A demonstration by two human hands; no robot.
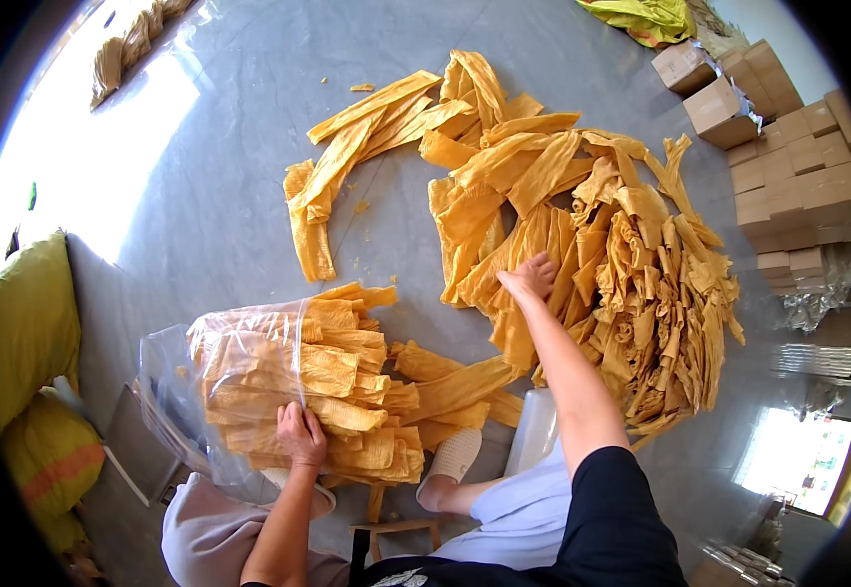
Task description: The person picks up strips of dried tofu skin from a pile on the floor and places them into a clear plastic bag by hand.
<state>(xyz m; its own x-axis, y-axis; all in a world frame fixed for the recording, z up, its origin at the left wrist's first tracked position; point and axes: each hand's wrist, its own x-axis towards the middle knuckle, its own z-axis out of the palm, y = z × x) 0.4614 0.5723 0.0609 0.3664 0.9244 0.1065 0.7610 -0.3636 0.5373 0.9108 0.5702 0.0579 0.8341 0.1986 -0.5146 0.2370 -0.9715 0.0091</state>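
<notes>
A clear plastic bag (176, 357) lies on its side at the lower left, packed with yellow, wrinkled strips (332, 342) that look like dried tofu skin. The strips stick out of its mouth toward the right. My left hand (301, 435) is closed on the near edge of the bag's mouth, against the strips. My right arm reaches forward to a big loose pile of the same strips (670, 303) on the floor. Over the pile's left part, my right hand (533, 277) has its thumb and fingers apart. The undersides of its fingers are hidden.
Loose strips (347, 161) and crumbs lie on the grey floor (249, 117) farther out. Stacked cardboard boxes (797, 186) stand at the right. Full yellow-green sacks (29, 328) lean at the left. Between my feet is a small wooden stool (396, 528).
</notes>
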